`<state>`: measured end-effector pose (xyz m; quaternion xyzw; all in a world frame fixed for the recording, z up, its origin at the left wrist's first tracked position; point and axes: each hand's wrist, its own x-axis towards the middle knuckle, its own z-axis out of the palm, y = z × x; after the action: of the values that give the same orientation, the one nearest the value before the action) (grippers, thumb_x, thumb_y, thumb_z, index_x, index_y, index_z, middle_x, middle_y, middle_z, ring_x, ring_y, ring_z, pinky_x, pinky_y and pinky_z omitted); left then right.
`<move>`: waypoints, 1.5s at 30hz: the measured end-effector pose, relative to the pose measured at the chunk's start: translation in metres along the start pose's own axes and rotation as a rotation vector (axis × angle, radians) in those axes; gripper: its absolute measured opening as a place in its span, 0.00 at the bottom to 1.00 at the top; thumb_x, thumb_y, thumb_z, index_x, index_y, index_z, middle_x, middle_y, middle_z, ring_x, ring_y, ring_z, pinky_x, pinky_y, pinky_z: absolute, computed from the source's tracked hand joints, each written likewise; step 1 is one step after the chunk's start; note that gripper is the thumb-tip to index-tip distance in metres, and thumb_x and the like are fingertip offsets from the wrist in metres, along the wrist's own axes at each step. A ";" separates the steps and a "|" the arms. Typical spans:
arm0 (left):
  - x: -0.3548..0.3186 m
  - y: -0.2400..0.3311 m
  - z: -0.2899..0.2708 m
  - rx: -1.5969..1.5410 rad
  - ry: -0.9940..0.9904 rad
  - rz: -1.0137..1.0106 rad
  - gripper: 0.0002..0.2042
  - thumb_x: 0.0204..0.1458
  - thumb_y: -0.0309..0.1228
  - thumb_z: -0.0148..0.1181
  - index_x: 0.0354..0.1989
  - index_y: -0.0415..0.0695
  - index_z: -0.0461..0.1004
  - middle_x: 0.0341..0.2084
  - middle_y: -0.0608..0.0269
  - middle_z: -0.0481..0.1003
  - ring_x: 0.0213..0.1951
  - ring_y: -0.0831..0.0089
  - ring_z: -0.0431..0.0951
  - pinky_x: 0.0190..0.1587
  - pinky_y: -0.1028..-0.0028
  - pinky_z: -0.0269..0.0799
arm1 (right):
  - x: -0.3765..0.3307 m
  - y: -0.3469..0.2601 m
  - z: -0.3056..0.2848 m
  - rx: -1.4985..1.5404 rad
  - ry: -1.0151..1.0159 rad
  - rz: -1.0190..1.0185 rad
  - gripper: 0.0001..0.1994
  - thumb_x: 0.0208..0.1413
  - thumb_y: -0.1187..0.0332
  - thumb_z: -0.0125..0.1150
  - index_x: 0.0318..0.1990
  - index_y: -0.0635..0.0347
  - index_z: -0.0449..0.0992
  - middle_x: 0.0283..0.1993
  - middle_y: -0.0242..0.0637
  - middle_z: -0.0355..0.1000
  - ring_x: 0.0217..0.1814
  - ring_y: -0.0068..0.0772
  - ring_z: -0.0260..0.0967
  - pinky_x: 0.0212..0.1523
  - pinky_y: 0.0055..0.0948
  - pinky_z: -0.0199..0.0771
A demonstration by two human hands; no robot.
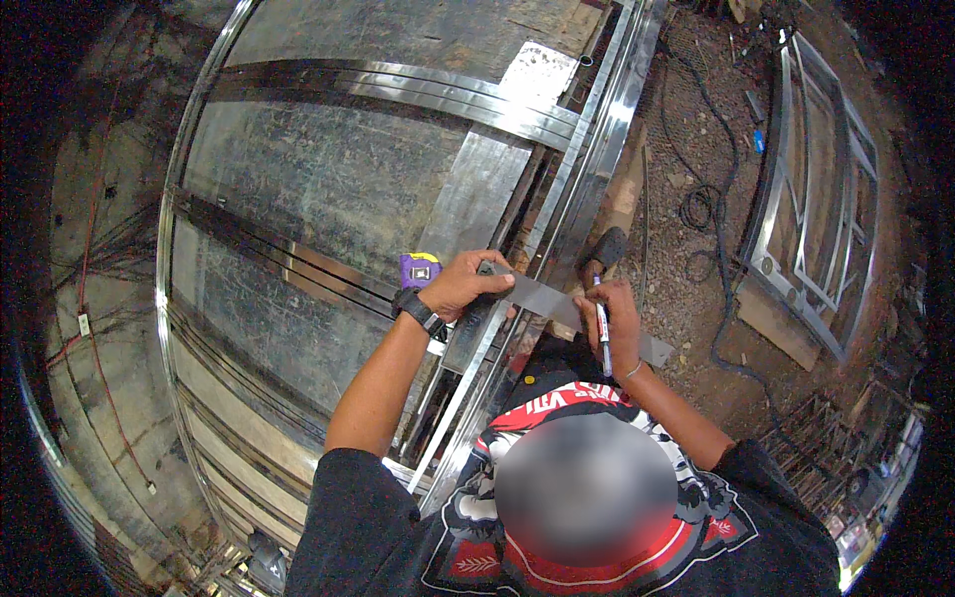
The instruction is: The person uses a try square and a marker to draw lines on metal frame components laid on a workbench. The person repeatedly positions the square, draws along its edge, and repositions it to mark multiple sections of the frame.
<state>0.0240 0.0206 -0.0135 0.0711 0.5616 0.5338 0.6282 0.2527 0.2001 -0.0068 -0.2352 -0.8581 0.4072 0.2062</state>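
While the L hand (466,284) pinches one end of a flat grey strip (545,297), thumb on top, fingers closed, the R hand (619,323) has its fingers curled round a white marker (603,340); can't tell if they grip the strip too. Strip runs btwn both hands, out past the metal-framed panel (318,164). Purple tape measure (419,271) sits just L of the L hand.

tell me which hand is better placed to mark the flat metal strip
Right, most likely: the right hand holds a white pen at the flat metal strip, while the left hand pinches the strip farther to the left.
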 end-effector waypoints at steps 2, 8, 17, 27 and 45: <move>0.000 0.003 0.000 0.012 -0.011 -0.021 0.10 0.58 0.29 0.68 0.41 0.39 0.74 0.33 0.55 0.80 0.31 0.62 0.86 0.33 0.65 0.84 | 0.000 0.000 -0.001 -0.021 -0.009 0.003 0.12 0.52 0.73 0.72 0.40 0.60 0.74 0.39 0.48 0.70 0.41 0.51 0.71 0.41 0.40 0.74; -0.004 0.011 0.006 -0.047 -0.021 -0.083 0.10 0.58 0.30 0.68 0.41 0.39 0.74 0.32 0.57 0.79 0.30 0.64 0.86 0.33 0.65 0.84 | -0.001 0.002 -0.001 -0.022 0.008 0.000 0.12 0.52 0.74 0.72 0.41 0.60 0.74 0.40 0.48 0.70 0.42 0.51 0.72 0.41 0.40 0.74; -0.004 0.006 0.009 -0.074 0.024 -0.058 0.11 0.57 0.31 0.69 0.40 0.38 0.75 0.33 0.58 0.79 0.30 0.65 0.85 0.32 0.66 0.85 | -0.002 0.005 -0.001 -0.049 0.009 -0.003 0.13 0.53 0.71 0.73 0.42 0.58 0.74 0.42 0.47 0.71 0.44 0.53 0.74 0.40 0.43 0.77; -0.004 0.009 0.008 -0.016 0.007 -0.024 0.10 0.56 0.31 0.70 0.37 0.40 0.76 0.31 0.61 0.78 0.30 0.70 0.82 0.33 0.67 0.84 | -0.001 0.004 0.000 0.008 0.034 -0.030 0.13 0.51 0.76 0.72 0.40 0.61 0.73 0.38 0.47 0.70 0.40 0.48 0.71 0.40 0.38 0.73; -0.004 0.007 0.011 0.101 0.068 0.040 0.10 0.56 0.32 0.70 0.35 0.40 0.76 0.28 0.62 0.77 0.28 0.71 0.82 0.31 0.69 0.82 | 0.021 -0.032 -0.010 0.368 -0.119 0.186 0.13 0.58 0.68 0.68 0.47 0.61 0.77 0.45 0.43 0.78 0.46 0.36 0.77 0.46 0.33 0.77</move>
<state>0.0294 0.0259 -0.0019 0.0958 0.6072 0.5193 0.5936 0.2336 0.2003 0.0282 -0.2473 -0.7546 0.5874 0.1560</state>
